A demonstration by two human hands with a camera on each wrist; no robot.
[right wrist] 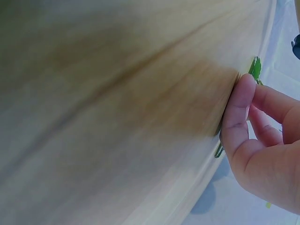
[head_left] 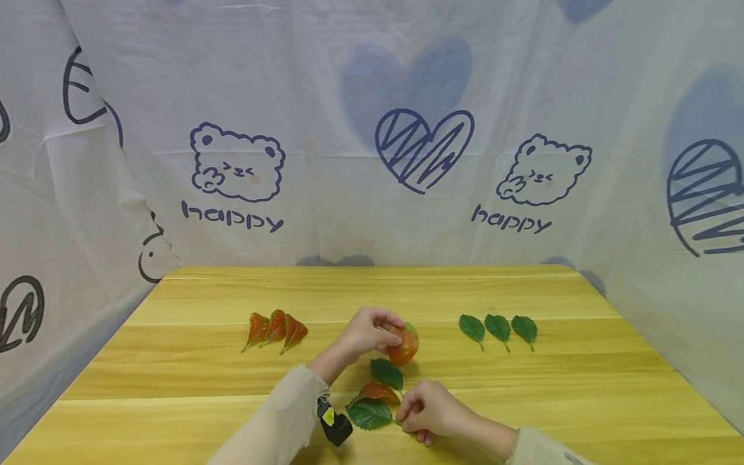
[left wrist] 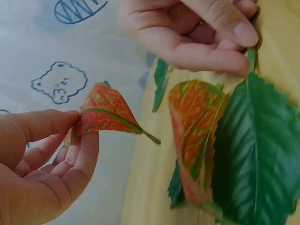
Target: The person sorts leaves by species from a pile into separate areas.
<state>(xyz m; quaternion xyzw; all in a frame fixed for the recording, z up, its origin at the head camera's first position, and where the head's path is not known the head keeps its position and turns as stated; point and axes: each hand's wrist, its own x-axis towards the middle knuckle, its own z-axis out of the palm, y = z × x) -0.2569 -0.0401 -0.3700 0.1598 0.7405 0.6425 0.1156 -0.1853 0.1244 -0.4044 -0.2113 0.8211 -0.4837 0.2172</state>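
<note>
A light yellow table (head_left: 523, 381) with streaked wood grain was backed and flanked by a pale cloth (head_left: 325, 77), on which blue hearts, outlined bears and the word "happy" were printed. Above the table, a red-orange leaf (head_left: 407, 349) with a green patch was pinched between the thumb and fingers of the left hand (head_left: 369, 332), and by it the other places are given. Nearer than that leaf, a green leaf (head_left: 387, 372), a curled reddish leaf (head_left: 380, 391) and a large green leaf (head_left: 370, 414) were grouped closely together. To their right, and also nearer than the red-orange leaf, the stem of the large green leaf was gripped by the right hand (head_left: 430, 413); whether the other two stems were caught too could not be told. Well to the left of the red-orange leaf, three red leaves (head_left: 276, 327) were set overlapping; well to its right, three green leaves (head_left: 497, 328) were spaced in a row. The red-orange leaf's tip was covered by the left fingers, and the curled leaf was partly masked by the large green one. The table's near edge and both sleeves (head_left: 267, 420) were cut off by the head view; in the right wrist view, the wood was blurred and the gripped leaf was mostly hidden.
</note>
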